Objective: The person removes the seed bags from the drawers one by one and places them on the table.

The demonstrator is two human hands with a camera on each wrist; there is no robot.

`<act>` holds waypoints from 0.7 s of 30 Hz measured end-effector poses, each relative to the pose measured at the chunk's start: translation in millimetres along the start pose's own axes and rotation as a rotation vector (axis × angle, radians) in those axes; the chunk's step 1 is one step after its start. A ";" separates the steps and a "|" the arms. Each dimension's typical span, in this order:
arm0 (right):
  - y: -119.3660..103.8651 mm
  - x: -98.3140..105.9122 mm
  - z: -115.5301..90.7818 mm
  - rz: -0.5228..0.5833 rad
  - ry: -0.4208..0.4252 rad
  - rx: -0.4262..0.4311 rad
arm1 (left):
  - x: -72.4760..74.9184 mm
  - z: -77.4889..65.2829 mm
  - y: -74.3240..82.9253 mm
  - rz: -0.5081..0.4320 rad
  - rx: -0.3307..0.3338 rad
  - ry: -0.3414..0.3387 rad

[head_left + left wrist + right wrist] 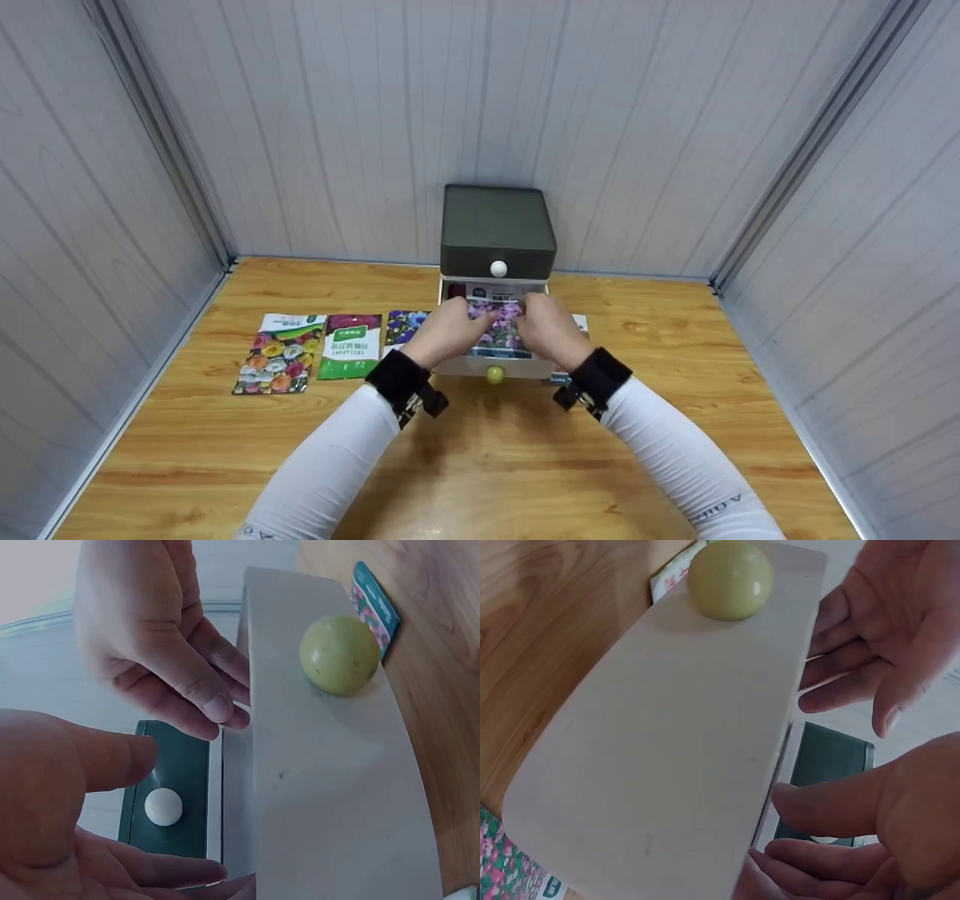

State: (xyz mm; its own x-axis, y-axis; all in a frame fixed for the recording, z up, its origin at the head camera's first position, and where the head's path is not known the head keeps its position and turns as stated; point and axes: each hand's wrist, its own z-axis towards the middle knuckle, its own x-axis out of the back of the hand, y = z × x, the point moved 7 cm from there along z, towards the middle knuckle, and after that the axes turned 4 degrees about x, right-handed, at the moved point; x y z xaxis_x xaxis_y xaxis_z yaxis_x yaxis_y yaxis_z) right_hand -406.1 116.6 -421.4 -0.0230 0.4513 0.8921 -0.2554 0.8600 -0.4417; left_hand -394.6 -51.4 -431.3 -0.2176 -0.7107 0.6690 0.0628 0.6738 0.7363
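Left hand (453, 328) and right hand (551, 328) dip into a drawer (461, 367)
Fingers loosely extended, thumbs apart, both empty — a flower packet (501, 339) lies inside between them.

Flat rectangular packet with pinkish-purple flowers printed on it (496, 339) is sitting face up inside the pulled-out white drawer with a round yellow-green knob (529, 367), pretty close to the front.

drawer (330, 780): smooth, matt plastic | yellow-green knob (340, 655): glossy | table (487, 472): glossy wood-grain
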 end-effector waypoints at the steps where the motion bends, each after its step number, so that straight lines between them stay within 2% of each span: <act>1: -0.6 -1.3 1.1 -0.026 -0.001 0.013 | -0.4 0.9 0.1 0.011 0.000 0.003; 6: -3.0 -5.5 3.8 -0.122 -0.001 0.064 | -2.5 2.4 0.7 0.061 0.000 0.013; 12: -5.7 -10.8 5.2 -0.150 -0.013 0.092 | -5.1 1.0 3.8 0.122 -0.008 0.013; 21: -14.6 -18.7 6.9 -0.262 -0.019 0.243 | -10.6 4.5 11.0 0.232 -0.060 0.036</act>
State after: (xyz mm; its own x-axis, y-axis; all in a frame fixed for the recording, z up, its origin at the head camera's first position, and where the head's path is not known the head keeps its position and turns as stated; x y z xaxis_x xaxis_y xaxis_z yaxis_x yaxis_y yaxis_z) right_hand -408.6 93.9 -431.0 0.0558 0.2167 0.9746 -0.4774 0.8631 -0.1646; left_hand -396.0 -35.5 -430.7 -0.1562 -0.5453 0.8236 0.1652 0.8076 0.5661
